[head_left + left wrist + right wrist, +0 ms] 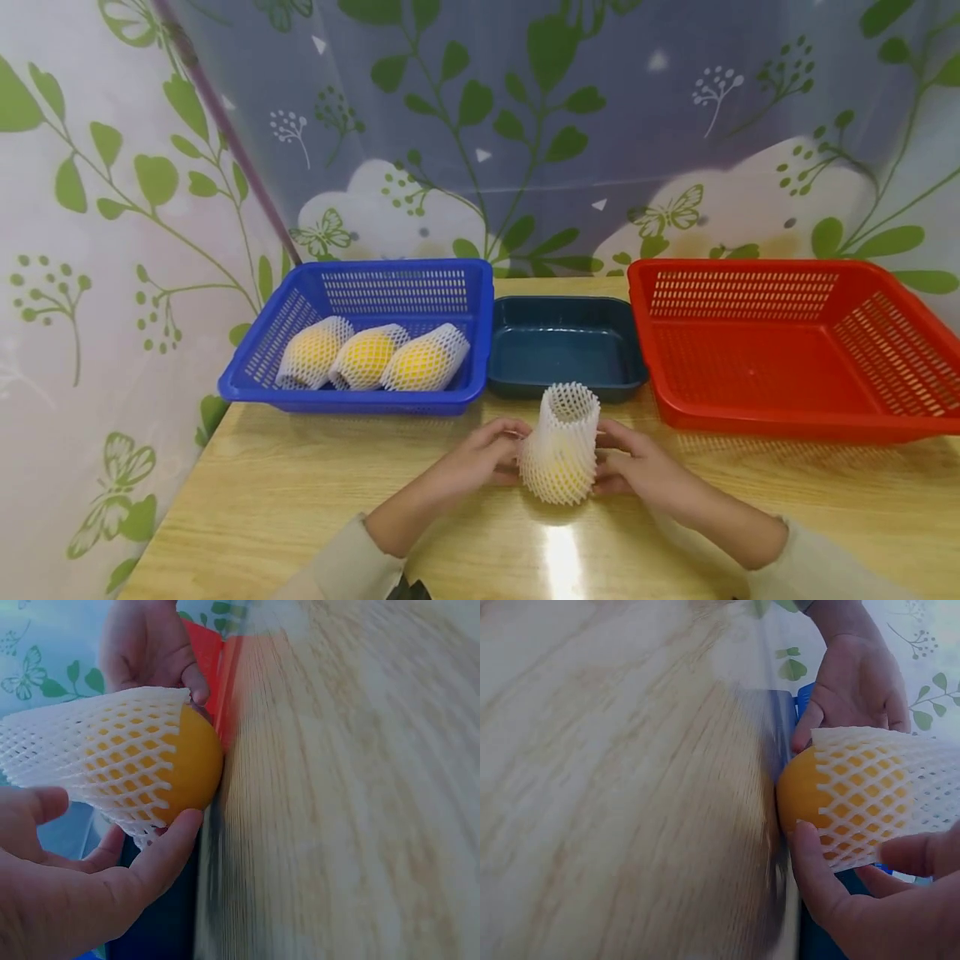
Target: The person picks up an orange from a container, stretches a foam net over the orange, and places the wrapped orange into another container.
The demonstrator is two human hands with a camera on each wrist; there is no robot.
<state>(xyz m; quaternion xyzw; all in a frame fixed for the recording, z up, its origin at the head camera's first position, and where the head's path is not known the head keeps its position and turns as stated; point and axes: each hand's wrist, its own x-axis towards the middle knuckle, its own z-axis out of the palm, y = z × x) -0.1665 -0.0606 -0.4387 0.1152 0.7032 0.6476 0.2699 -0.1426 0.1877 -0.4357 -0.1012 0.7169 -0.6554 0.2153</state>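
Note:
A yellow fruit (199, 765) stands upright on the wooden table in a white foam net sleeve (564, 446). The sleeve's empty end points up, while the smooth lower end of the fruit is bare in both wrist views. My left hand (487, 454) holds it from the left, with a fingertip at the sleeve's lower edge. From the other side my right hand (637, 467) holds it too, its fingertip touching the bare fruit (796, 791) by the net's edge. Some fingers of both hands are hidden behind the sleeve.
A blue basket (352, 398) at the left holds three yellow fruits (367, 358) in foam nets. A dark teal tray (566, 354) stands behind the hands. At the right is a red basket (750, 367). Patterned cloth (525, 167) hangs behind the table (300, 483).

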